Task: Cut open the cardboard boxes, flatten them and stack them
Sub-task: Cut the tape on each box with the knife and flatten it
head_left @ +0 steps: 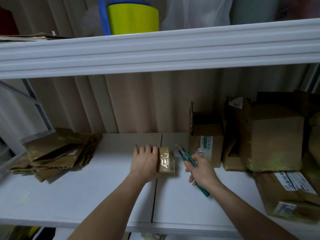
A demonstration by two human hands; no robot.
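Note:
A small taped cardboard box point(167, 160) lies on the white shelf point(86, 187) near its middle. My left hand point(145, 161) lies against the box's left side with fingers over its top edge. My right hand point(199, 168) grips a green utility knife point(187, 159), whose tip points up and left, just right of the small box. A pile of flattened cardboard pieces point(55, 153) sits at the shelf's left. Several unflattened boxes point(259, 135) stand at the right, the nearest being an open box with a label point(206, 139).
A white upper shelf beam point(155, 51) crosses above, carrying a yellow-green and blue container point(131, 18). A beige corrugated wall point(138, 101) closes the back. More labelled boxes point(290, 191) lie at the front right corner.

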